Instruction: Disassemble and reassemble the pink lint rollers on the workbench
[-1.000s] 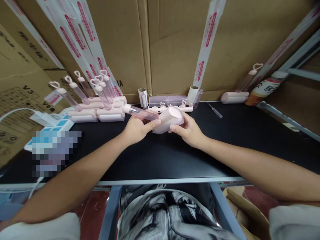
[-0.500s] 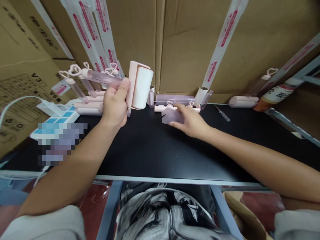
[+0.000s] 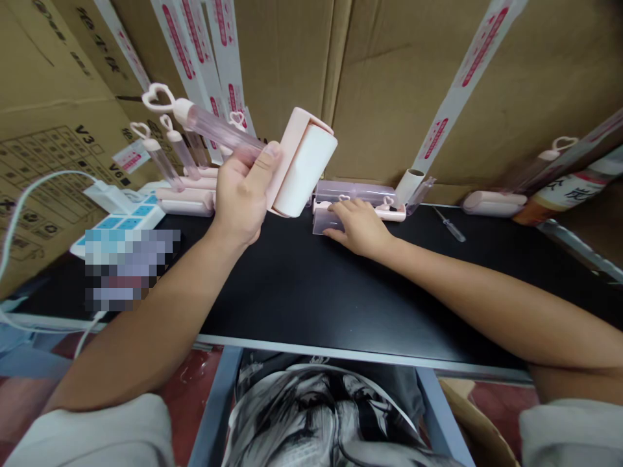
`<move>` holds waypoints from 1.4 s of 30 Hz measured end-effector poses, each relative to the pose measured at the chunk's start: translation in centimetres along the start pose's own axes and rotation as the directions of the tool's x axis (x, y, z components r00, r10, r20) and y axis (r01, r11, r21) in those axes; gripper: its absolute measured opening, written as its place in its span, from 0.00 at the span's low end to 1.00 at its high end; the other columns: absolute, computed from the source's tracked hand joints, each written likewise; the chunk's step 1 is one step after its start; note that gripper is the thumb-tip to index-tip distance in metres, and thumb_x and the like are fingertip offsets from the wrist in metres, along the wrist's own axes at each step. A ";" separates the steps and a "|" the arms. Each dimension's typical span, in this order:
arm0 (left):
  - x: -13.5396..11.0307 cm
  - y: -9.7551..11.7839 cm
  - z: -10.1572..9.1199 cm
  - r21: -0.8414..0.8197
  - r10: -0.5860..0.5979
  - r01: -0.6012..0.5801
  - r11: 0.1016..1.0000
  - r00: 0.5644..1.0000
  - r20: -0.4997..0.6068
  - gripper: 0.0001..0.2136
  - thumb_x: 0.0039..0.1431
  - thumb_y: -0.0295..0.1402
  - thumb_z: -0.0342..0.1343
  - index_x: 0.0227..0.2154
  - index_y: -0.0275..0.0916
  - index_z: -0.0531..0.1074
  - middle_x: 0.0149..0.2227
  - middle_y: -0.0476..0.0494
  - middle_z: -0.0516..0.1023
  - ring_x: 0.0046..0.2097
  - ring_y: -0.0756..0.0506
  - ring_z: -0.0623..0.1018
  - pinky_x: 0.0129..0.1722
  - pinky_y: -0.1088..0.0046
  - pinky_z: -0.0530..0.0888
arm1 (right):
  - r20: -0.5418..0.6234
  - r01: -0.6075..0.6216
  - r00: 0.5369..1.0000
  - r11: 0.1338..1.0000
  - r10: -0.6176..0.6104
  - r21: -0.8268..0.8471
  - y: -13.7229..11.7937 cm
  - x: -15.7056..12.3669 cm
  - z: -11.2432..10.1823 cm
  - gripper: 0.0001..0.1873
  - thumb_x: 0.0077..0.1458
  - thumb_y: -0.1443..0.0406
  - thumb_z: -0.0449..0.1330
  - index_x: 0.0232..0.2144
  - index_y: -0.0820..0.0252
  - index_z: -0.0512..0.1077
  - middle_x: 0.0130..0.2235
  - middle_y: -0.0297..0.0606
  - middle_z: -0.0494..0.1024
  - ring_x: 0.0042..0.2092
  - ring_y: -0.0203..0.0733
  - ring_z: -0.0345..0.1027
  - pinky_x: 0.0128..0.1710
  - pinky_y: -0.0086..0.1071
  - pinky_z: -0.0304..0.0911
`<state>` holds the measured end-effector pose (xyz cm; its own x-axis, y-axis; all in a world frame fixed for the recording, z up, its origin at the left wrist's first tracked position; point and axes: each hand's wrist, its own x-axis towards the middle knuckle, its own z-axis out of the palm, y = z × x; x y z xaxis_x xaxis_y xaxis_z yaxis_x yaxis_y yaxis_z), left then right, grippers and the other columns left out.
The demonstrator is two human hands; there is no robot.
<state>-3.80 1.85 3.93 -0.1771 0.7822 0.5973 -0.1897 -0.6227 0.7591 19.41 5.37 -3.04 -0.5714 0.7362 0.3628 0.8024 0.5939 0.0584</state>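
Observation:
My left hand (image 3: 243, 191) is wrapped round the handle of a lint roller (image 3: 306, 168), raised above the table. The roller has a pink half-shell holder, a white paper roll and a translucent handle ending in a heart-shaped loop. At the back of the table my right hand (image 3: 363, 227) has its thumb and fingers around a translucent purple cover (image 3: 325, 224). Right behind that hand lie a pink roller part (image 3: 394, 213) with a small heart loop and a purple translucent tube (image 3: 357, 191). A white paper roll (image 3: 409, 187) leans beside them.
Several lint rollers (image 3: 185, 201) stand at the left, near a power strip (image 3: 146, 214) with a white cable. A screwdriver (image 3: 451, 227), another roller (image 3: 494, 202) and a bottle (image 3: 559, 198) lie at the right. Cardboard boxes (image 3: 389, 84) wall off the back.
My left hand has lifted the lint roller slightly and moved right in the view. The purple cover under my right hand sits less tilted, closer to the pink part. The camera view has shifted a little.

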 end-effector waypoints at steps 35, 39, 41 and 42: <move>-7.0 2.7 3.0 0.415 -0.052 -0.444 0.794 0.631 0.774 0.14 0.71 0.38 0.56 0.29 0.38 0.76 0.28 0.46 0.81 0.29 0.49 0.78 0.33 0.73 0.74 | -0.196 0.005 0.852 0.367 0.485 0.930 1.9 -8.8 -4.9 0.23 0.54 0.51 0.72 0.46 0.55 0.76 0.42 0.38 0.81 0.41 0.46 0.75 0.43 0.40 0.73; -7.5 3.0 3.5 0.290 0.308 -0.698 0.654 0.597 0.741 0.03 0.67 0.31 0.61 0.41 0.39 0.76 0.39 0.41 0.83 0.42 0.45 0.82 0.46 0.67 0.78 | -0.291 0.107 0.910 0.512 0.294 0.852 0.2 -9.8 -5.4 0.29 0.54 0.53 0.74 0.53 0.55 0.73 0.50 0.43 0.81 0.48 0.49 0.77 0.50 0.42 0.73; -7.4 2.9 3.5 0.310 0.337 -0.762 0.568 0.560 0.757 0.09 0.65 0.35 0.63 0.46 0.40 0.75 0.45 0.38 0.82 0.47 0.42 0.81 0.49 0.63 0.78 | -0.284 0.149 0.940 0.525 0.187 0.838 -0.7 -10.1 -5.3 0.30 0.55 0.53 0.74 0.55 0.55 0.73 0.50 0.43 0.81 0.48 0.49 0.78 0.50 0.42 0.73; -7.4 2.8 3.5 0.322 0.322 -0.782 0.533 0.540 0.778 0.12 0.65 0.38 0.64 0.48 0.41 0.74 0.46 0.38 0.81 0.47 0.41 0.80 0.48 0.62 0.78 | -0.278 0.169 0.951 0.531 0.133 0.831 -1.1 -10.1 -5.3 0.29 0.55 0.53 0.73 0.56 0.55 0.73 0.49 0.43 0.81 0.47 0.49 0.78 0.50 0.42 0.73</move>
<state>0.38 -5.63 2.57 0.5945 0.2385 0.7679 0.3487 -0.9370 0.0211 25.22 -4.45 -1.88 -0.3889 0.6889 0.6117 0.1862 0.7090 -0.6801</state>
